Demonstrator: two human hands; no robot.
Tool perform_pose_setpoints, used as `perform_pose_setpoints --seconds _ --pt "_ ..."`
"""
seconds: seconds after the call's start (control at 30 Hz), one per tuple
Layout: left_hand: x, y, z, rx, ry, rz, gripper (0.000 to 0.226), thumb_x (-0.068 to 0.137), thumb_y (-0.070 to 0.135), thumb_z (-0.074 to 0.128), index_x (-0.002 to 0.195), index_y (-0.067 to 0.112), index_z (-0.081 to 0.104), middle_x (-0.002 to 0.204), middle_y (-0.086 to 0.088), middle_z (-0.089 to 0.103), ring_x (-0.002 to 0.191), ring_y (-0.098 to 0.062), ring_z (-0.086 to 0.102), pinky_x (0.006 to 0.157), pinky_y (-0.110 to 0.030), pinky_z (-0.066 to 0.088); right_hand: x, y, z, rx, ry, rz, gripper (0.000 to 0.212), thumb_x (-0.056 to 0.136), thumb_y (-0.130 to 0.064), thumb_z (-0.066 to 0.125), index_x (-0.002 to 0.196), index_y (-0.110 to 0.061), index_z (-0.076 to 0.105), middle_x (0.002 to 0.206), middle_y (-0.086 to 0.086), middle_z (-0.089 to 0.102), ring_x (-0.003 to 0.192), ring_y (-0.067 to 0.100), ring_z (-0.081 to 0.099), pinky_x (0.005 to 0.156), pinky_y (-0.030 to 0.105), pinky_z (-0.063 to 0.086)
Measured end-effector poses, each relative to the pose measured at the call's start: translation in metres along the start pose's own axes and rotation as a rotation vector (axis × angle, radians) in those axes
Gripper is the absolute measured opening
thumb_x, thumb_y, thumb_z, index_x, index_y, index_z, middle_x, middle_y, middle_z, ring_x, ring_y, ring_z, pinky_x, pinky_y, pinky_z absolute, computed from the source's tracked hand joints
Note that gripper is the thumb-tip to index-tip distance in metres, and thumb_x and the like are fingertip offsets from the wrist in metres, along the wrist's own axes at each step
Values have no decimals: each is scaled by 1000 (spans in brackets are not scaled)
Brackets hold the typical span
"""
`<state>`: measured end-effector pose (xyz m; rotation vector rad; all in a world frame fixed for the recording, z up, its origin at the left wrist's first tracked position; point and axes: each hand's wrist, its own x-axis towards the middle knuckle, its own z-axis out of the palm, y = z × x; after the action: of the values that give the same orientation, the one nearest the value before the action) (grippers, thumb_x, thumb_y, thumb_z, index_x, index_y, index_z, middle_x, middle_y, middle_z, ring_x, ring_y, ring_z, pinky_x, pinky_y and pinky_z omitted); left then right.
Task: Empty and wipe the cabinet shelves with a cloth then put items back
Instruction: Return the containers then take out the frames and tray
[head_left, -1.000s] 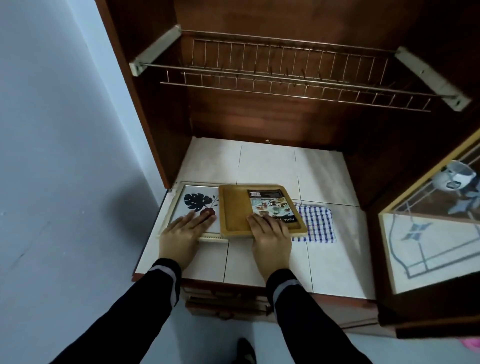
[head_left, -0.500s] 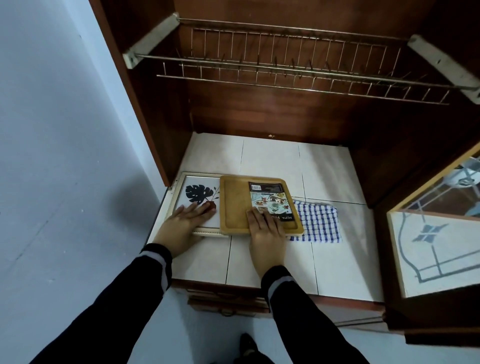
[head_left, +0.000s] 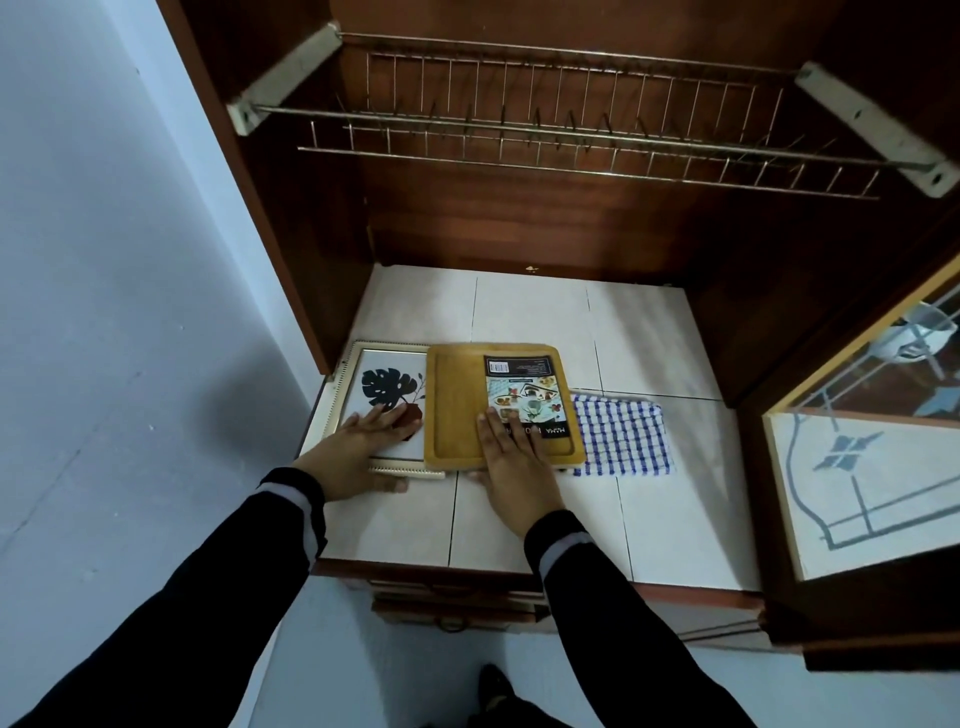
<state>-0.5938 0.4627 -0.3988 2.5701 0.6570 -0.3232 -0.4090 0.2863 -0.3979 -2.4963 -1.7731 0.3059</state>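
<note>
Head view: grips spread flat, left hand (head_left: 358, 457) on leaf print (head_left: 387, 387), right hand (head_left: 514, 467) on board (head_left: 454, 405); barcode label (head_left: 524, 389) wording upside-down, illegible.

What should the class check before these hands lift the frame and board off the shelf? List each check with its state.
1. Left hand on frame: ok, fingers flat on it.
2. Right hand on board: ok, flat on it.
3. Board clear of frame: not ok, it overlaps the frame's right edge.
4. Cloth free of board: not ok, its left edge lies under.
5. Firm grip on either: cannot tell.
</note>
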Motion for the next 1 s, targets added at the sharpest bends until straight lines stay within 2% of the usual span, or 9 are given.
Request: perform_pose_setpoints --seconds 0.07,0.13,0.27,0.37,0.43,0.5,0.67,0.83,1.0 --pt "0 0 1 8 -24 -7 94 79 77 54 153 41 9 162 12 -9 148 -10 -17 113 -27 -13 0 -1 0 20 -21 -4 73 101 -46 36 156 -14 -2 164 2 -5 150 26 -10 118 42 -9" --pt "-1 1 4 16 -5 -7 87 86 65 57 154 38 10 164 8 -8 151 -16 -14 113 -26 -12 -1 -1 3 24 -4 -11 73 101 -46 37 156 -15 0 164 2 -3 150 26 -9 118 42 -10" --pt "-11 10 11 40 112 -28 98 68 94 20 153 45 12 163 14 -6 150 -11 -11 116 -28 -10 -3 -2 8 40 49 10 75 99 -53 37 156 -17 5 164 0 0 150 24 -7 118 43 -8" --pt "-20 20 25 60 255 -111 102 65 94 -9 152 47 17 162 17 -1 151 -10 -5 121 -37 -7 -8 -5 7 46 93 36 85 87 -69 12 155 -18 16 163 0 10 151 25 0 119 46 -5" --pt "-22 27 36 59 356 -177 91 76 83 -3 152 44 26 164 10 8 153 -15 -1 122 -42 -6 -13 -8 9 90 176 65 87 85 -68 8 152 -17 28 160 2 23 150 27 10 119 48 2" --pt "-23 32 47 66 434 -214 79 84 71 6 151 40 33 164 5 17 153 -18 4 122 -44 -6 -20 -10 13 130 256 101 77 91 -63 18 148 -15 38 155 4 35 147 29 21 118 50 10" --pt "-35 48 69 19 536 -243 71 88 65 16 147 36 42 163 1 22 152 -23 12 121 -46 -3 -44 -17 21 140 354 143 63 96 -53 28 140 -13 49 144 6 51 138 29 40 113 49 29" --pt "-44 71 82 -169 562 -239 70 88 66 20 147 33 39 164 -1 20 153 -22 7 122 -45 1 -74 -19 30 232 323 191 67 97 -55 23 150 -15 33 156 3 34 146 24 25 117 43 18" --pt "-52 97 93 -375 619 -131 62 92 58 33 141 22 47 156 -4 37 147 -25 24 120 -53 19 -110 -21 36 378 359 242 67 97 -54 29 152 -16 27 156 4 33 146 22 23 120 45 19"
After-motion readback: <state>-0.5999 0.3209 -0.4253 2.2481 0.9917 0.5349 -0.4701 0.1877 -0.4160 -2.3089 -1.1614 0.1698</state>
